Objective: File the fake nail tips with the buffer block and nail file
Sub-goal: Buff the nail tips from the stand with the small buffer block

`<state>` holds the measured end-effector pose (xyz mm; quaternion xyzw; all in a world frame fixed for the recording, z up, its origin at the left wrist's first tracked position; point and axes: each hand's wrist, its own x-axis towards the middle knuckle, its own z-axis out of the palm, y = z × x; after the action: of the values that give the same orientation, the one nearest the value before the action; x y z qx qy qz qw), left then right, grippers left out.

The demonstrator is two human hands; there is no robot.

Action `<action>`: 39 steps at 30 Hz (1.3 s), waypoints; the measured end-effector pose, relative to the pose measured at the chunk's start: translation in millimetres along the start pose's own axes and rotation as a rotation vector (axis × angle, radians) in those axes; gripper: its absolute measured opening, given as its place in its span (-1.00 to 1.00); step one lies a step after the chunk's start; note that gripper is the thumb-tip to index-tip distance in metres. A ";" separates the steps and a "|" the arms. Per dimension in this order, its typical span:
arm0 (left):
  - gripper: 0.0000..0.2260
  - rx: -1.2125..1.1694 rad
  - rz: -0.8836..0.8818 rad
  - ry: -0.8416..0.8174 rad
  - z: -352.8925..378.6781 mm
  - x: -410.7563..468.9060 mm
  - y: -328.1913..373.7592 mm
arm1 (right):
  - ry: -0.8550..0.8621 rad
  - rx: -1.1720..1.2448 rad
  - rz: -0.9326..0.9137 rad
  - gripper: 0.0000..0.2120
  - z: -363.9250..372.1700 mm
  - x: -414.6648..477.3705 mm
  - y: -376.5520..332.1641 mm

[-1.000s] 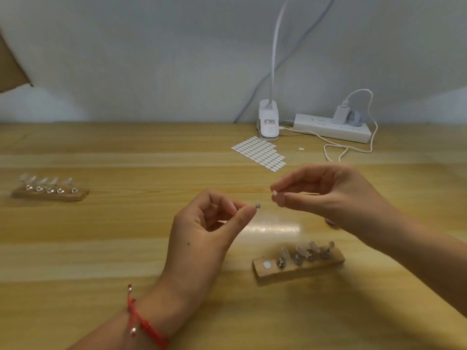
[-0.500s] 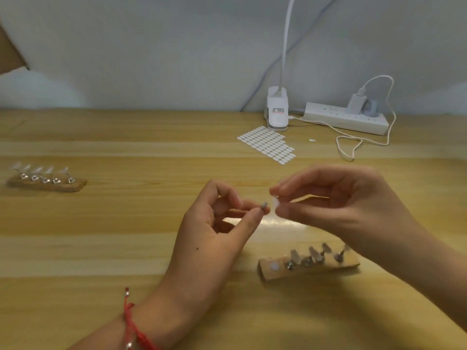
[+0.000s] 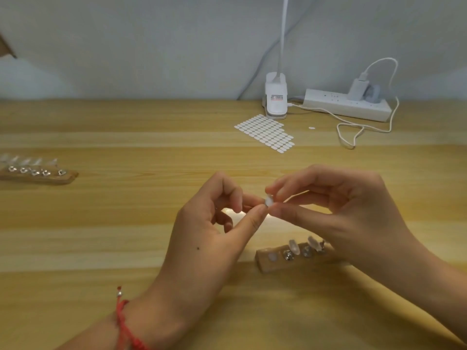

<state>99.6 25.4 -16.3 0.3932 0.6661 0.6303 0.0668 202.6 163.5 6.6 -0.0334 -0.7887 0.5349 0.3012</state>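
Left hand (image 3: pixel 202 238), lower centre of the frame, and right hand (image 3: pixel 341 210), centre right, both bare, with bare forearms running off the bottom edge at lower left and lower right. At the left wrist, lower left, a red braided cord bracelet (image 3: pixel 125 324), knotted and a little frayed, with a small silver bead (image 3: pixel 119 294) at its upper end. On the back of the left hand, a single small dark mole (image 3: pixel 198 248). Slender fingers; fingernails short and plain, the left thumbnail (image 3: pixel 255 223) the clearest, the rest too blurred for finer detail.
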 end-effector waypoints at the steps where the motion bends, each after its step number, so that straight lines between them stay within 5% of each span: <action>1: -0.68 0.005 0.001 -0.001 0.4 0.0 0.3 | -0.005 0.003 0.004 -0.87 -0.3 0.1 -0.3; 16: -0.62 0.102 0.049 -0.017 1.1 -2.5 -0.7 | -0.020 -0.211 -0.060 -0.91 -0.5 -3.8 -5.8; 28: -0.63 -0.006 0.082 0.089 2.0 -4.8 8.0 | -0.024 0.153 0.203 -0.71 -13.6 12.1 -22.2; 32: -0.60 -0.006 0.118 0.065 1.3 -4.3 7.9 | -0.140 0.070 0.220 -0.64 -11.8 9.3 -23.5; 39: -0.64 0.005 0.188 0.054 2.4 -7.1 10.2 | -0.198 0.090 0.240 -0.79 -12.6 8.0 -18.8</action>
<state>110.4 21.9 -10.6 0.4372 0.6292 0.6425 -0.0115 207.5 168.8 29.4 -0.0608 -0.7801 0.6025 0.1573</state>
